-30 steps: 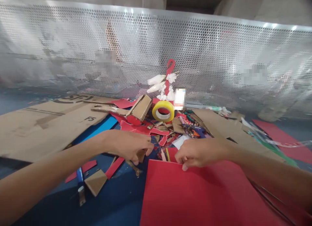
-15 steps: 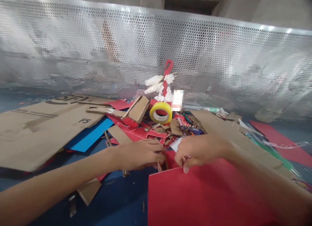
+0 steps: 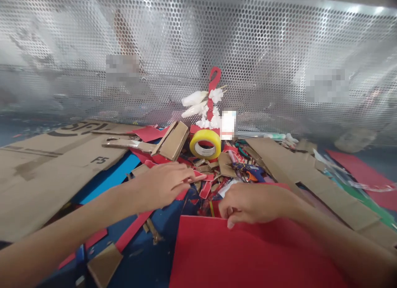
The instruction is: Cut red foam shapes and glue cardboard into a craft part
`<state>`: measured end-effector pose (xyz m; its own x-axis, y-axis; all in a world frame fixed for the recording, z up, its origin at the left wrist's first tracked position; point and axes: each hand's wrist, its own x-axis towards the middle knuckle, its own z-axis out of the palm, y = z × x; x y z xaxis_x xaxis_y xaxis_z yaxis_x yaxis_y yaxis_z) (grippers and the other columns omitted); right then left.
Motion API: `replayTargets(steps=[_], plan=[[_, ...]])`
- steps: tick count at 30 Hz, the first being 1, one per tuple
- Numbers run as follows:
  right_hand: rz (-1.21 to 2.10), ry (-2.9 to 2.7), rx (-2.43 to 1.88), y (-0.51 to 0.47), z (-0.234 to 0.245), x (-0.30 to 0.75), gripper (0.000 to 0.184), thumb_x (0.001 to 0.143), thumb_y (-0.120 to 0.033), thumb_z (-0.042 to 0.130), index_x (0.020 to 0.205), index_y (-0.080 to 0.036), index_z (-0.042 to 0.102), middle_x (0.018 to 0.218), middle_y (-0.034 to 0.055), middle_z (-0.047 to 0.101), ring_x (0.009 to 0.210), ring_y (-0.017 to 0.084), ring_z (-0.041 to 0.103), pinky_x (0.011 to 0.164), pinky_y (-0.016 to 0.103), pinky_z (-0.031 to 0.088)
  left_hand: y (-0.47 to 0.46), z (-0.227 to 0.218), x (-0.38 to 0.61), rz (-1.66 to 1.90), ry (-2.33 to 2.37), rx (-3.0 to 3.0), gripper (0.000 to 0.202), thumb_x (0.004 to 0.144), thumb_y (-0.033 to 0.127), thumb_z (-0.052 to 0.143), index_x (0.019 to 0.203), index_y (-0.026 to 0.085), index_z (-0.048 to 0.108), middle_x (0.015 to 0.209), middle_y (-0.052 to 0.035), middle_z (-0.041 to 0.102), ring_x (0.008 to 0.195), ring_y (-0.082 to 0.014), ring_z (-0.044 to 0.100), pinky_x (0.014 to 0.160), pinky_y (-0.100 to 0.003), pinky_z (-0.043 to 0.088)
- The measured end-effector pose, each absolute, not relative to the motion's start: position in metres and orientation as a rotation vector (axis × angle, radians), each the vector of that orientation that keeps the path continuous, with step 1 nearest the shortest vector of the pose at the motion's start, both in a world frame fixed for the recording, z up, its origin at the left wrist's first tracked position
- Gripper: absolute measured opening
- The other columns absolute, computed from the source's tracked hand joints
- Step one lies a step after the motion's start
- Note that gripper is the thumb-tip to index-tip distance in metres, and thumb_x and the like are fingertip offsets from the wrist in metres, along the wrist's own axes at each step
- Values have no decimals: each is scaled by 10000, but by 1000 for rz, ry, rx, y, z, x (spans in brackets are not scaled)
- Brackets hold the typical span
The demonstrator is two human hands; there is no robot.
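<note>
A large red sheet (image 3: 242, 255) of paper or board lies in front of me. My right hand (image 3: 248, 205) pinches its far edge between thumb and curled fingers. Off to the left, my left hand (image 3: 164, 180) reaches over the scrap pile with its fingers stretched out. Its fingertips are close to red-faced cardboard strips (image 3: 206, 188), and I cannot tell whether they touch. Beyond the hands, a yellow tape roll (image 3: 195, 145) leans on its edge. Left of the roll lies a folded cardboard piece (image 3: 171, 141).
Brown cardboard sheets (image 3: 40, 168) lie on the left, over a blue sheet (image 3: 105, 178). A blue glue gun (image 3: 252, 170) sits amid scraps. White flowers on a red strip (image 3: 211, 106) stand before a perforated metal panel (image 3: 263, 39). A long cardboard piece (image 3: 288, 168) lies right.
My left hand has moved away from the red sheet's edge, left and up over the scraps. My right hand still grips the sheet. The view has tilted down slightly.
</note>
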<state>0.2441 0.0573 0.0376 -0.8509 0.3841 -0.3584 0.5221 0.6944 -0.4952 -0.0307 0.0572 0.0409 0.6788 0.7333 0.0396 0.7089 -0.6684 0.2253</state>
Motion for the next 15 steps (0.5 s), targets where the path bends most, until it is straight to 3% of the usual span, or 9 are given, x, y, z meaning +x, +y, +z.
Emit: replayTargets(steps=[4,8,15], plan=[[-1008,2641,776,59,38,246,68,909,-240,692,894,-190,735,870,15,771,782,150,663,631,234,366,45,44,-27,-105,944,2373,392,929,512,606,1264,313,654,1168,-43,720,1003,-252,682,787,-303,472],[-1082,2594,850,62,39,248,42,889,-235,710,883,-194,719,873,5,765,799,156,668,628,243,362,46,37,-24,-185,932,2284,432,862,432,684,1283,344,656,1077,-36,739,955,-255,694,746,-295,474],[-1150,2565,908,67,34,253,133,887,-308,699,966,-202,711,894,5,745,772,146,658,624,237,389,53,39,-17,-270,1066,2167,389,858,330,650,1246,320,669,921,-3,730,809,-200,683,622,-243,411]])
